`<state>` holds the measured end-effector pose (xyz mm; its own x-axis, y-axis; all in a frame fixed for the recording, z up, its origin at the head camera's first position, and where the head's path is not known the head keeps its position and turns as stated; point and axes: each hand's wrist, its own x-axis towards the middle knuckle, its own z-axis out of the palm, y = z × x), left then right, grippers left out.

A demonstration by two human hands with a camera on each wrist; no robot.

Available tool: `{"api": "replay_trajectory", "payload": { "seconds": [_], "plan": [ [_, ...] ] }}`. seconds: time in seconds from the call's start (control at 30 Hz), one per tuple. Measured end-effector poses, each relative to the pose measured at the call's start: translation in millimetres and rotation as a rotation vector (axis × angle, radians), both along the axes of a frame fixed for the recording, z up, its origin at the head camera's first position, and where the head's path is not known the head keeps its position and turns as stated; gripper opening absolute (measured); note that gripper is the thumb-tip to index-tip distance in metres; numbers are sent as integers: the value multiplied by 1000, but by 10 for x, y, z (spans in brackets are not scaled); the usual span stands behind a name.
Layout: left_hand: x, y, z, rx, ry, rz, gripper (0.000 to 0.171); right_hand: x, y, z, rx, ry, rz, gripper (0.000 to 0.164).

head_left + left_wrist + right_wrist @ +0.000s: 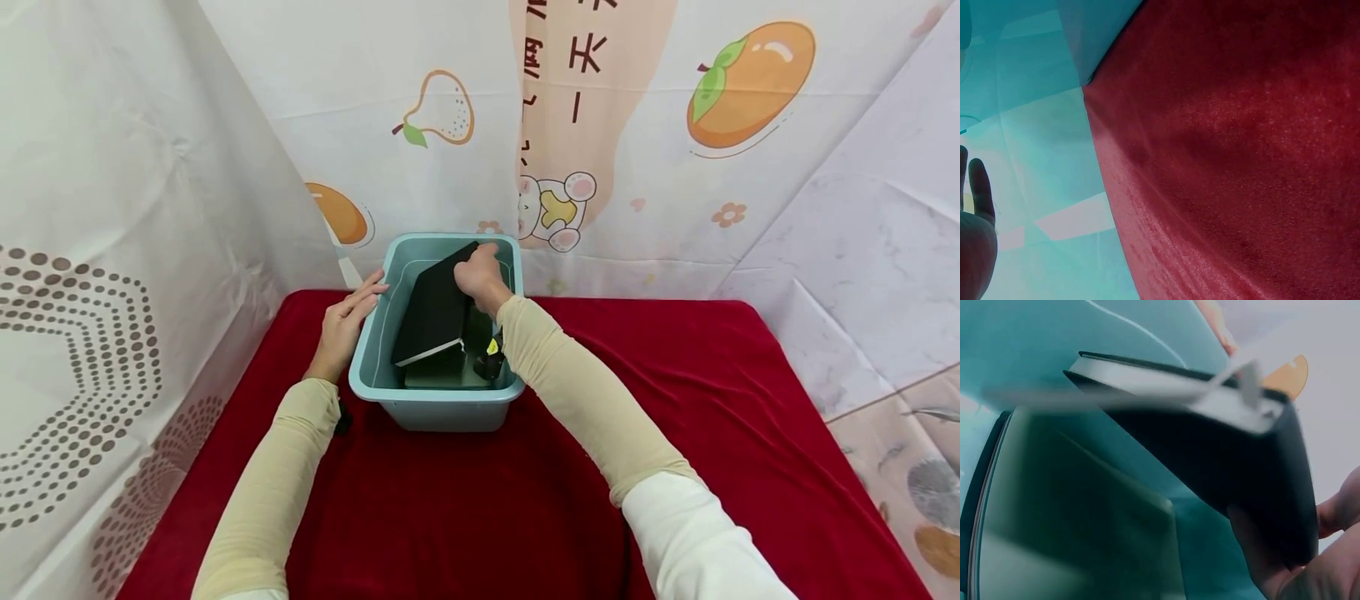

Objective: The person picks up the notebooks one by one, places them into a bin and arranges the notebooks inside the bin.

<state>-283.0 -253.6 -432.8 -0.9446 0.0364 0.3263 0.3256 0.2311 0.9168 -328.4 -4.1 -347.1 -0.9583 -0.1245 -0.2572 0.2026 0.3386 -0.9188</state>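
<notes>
A light blue plastic basin (pixel 442 397) stands on the table. Inside it, my right hand (pixel 482 277) grips a thick black notebook (pixel 437 310) by its far end, holding it tilted. The right wrist view shows the thumb and fingers on either side of the notebook (pixel 1210 450), near its spine, with pale page edges visible. Below the notebook lies a dark green book (pixel 1097 531), flat on the pile in the basin. My left hand (pixel 343 327) rests on the basin's left rim with its fingers extended; only some fingers show in the left wrist view.
Dark red velvet cloth (pixel 480 508) covers the table around the basin. A white printed curtain (pixel 337 75) hangs close behind and at the sides. A blurred grey strip (pixel 1116 397) crosses the right wrist view. A black device with a yellow label (pixel 491 354) sits by my right wrist.
</notes>
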Motion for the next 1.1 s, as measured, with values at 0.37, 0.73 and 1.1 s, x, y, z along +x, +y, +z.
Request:
{"api": "replay_trajectory", "payload": {
  "seconds": [0.37, 0.73, 1.1],
  "plan": [
    [-8, 21, -32, -18, 34, 13, 36, -65, -15, -30, 69, -30, -41, 78],
    [-5, -8, -50, -28, 53, 15, 35, -148, -88, -101, 141, -89, -70, 76],
    [-26, -18, -58, -22, 70, 8, 34, -138, -9, -119, 204, -97, -16, 79]
  ]
}}
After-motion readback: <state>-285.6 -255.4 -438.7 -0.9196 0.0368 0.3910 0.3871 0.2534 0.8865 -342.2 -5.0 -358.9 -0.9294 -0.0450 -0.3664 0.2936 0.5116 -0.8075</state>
